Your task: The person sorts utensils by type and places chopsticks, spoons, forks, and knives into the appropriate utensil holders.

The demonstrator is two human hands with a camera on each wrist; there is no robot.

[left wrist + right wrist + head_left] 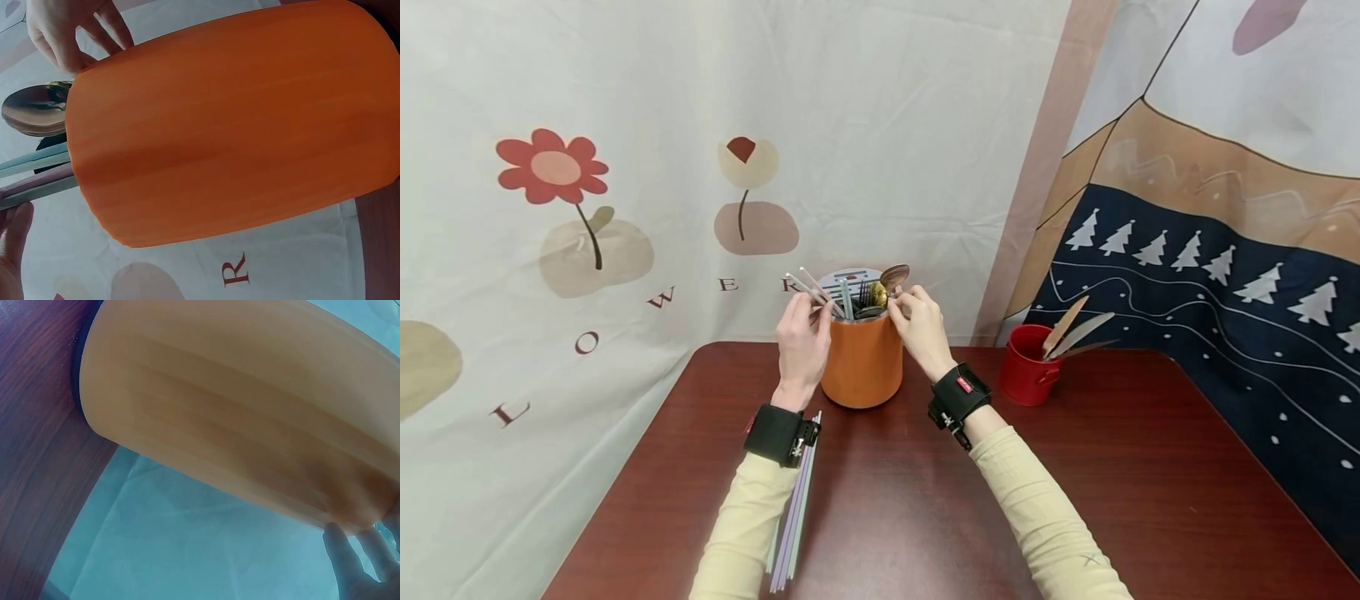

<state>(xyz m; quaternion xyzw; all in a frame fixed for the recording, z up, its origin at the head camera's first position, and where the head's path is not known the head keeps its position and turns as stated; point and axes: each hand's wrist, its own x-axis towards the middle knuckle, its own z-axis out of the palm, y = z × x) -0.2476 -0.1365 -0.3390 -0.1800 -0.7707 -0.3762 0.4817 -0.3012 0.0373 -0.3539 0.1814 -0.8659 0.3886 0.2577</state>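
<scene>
An orange utensil holder (861,364) stands near the table's back edge. Spoons (895,277), a fork (866,294) and upright blue chopsticks (846,300) stick out of its top. On its left side my left hand (802,340) pinches a pair of pale chopsticks (807,287), whose lower ends reach into the opening. My right hand (921,327) grips the rim on the other side, beside the spoons. Fingers (342,553) meet the rim in the right wrist view. What lies deep inside the holder is hidden.
Lilac and mint chopsticks (793,525) lie on the dark red wooden table (925,500), partly under my left forearm. To the right stands a red cup (1024,379) with several knives (1078,336) leaning out. A printed cloth (887,125) hangs behind the table.
</scene>
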